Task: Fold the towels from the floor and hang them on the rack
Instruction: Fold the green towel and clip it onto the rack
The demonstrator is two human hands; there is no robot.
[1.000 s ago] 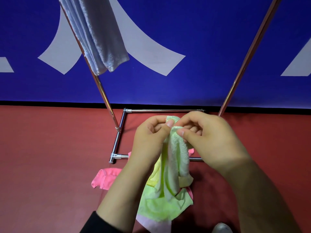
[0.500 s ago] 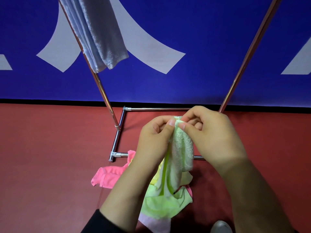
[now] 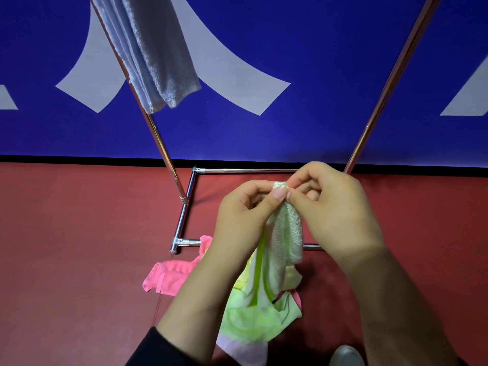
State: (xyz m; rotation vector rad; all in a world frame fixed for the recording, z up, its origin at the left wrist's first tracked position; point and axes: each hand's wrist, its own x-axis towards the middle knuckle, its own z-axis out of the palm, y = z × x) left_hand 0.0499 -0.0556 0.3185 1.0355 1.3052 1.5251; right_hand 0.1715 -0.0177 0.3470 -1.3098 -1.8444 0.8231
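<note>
Left hand (image 3: 244, 212) and right hand (image 3: 335, 210) both pinched the pale green towel (image 3: 285, 239) at its top edge, fingertips together; it hung below them, over the towel pile (image 3: 253, 320) on the floor.

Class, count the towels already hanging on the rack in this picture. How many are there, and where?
1: a pale blue towel draped over the rack's left pole, upper left. More may hang above the frame.

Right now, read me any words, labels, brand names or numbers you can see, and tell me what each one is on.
None can be read.
Blue wall: only pale curved shapes, too cropped to tell as letters.
Towels: the pale green towel, the pink towel and the hung grey towel show no tag or print.
</note>
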